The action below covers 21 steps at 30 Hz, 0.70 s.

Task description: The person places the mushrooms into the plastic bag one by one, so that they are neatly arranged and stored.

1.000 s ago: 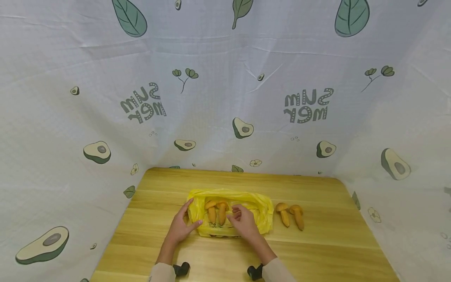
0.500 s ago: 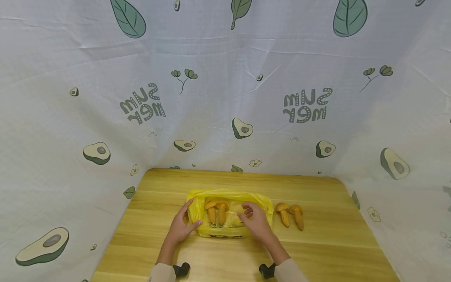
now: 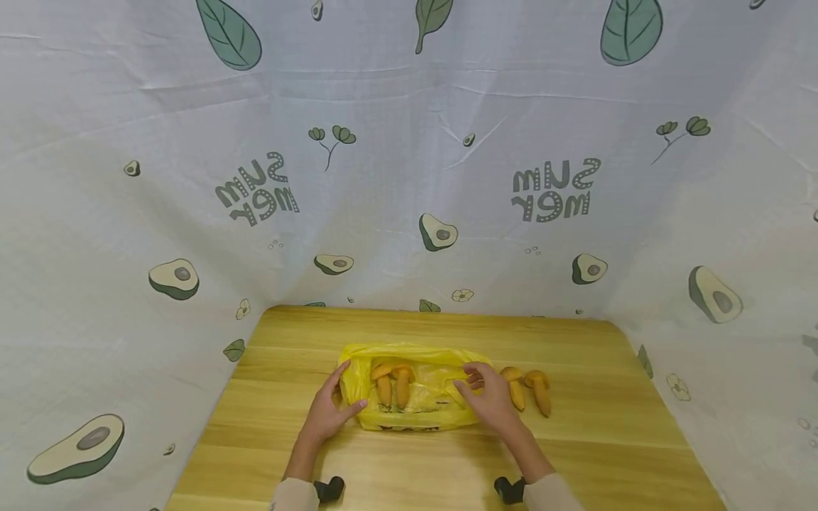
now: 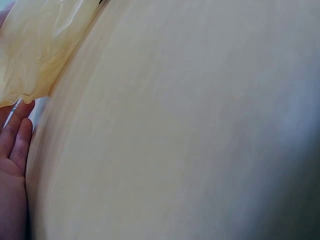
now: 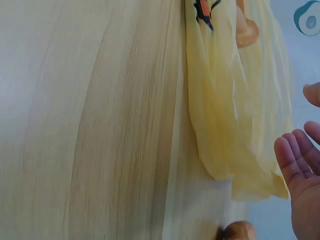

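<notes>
A yellow plastic bag (image 3: pixel 409 420) lies on the table with its mouth spread wide. Inside its left half, two orange-brown mushrooms, the left one (image 3: pixel 383 387) and the right one (image 3: pixel 403 387), lie side by side. My left hand (image 3: pixel 324 415) rests against the bag's left end, its fingers fairly straight along the outside and thumb near the front rim. Over the right end of the bag hovers my right hand (image 3: pixel 491 399), fingers loosely bent, holding nothing. Just right of it on the table are two more mushrooms, one (image 3: pixel 515 390) partly hidden by the hand, the other (image 3: pixel 540 394) fully visible.
The wooden table (image 3: pixel 607 440) has rounded back corners. A white cloth (image 3: pixel 383 177) printed with avocados and leaves surrounds it at the back and both sides. Dark wrist-worn devices sit at both wrists.
My right hand has moved right, from beside the two mushrooms in the bag to the bag's right end near the outer mushrooms. The left hand and all mushrooms stay in place.
</notes>
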{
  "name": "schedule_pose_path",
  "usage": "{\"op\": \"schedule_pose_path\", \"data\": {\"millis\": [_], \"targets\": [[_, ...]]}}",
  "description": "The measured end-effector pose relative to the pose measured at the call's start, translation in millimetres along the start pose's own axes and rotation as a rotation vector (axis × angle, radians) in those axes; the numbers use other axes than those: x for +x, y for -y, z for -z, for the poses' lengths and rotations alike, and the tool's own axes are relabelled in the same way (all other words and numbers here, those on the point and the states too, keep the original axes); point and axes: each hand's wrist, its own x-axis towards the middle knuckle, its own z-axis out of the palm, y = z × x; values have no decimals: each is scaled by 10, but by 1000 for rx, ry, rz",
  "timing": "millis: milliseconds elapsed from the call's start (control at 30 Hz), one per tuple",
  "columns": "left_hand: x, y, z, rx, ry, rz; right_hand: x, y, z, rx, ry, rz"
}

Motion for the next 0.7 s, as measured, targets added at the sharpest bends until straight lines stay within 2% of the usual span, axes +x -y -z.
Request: {"op": "schedule_pose_path", "data": {"millis": [100, 367, 700], "targets": [[-2, 8, 0, 12, -2, 3, 1, -57, 64, -27, -22, 25], [-5, -2, -2, -2, -7, 9, -24, -194, 230, -76, -37, 27], [-17, -38, 3, 2, 6, 26, -106, -271, 445, -79, -82, 31]]}}
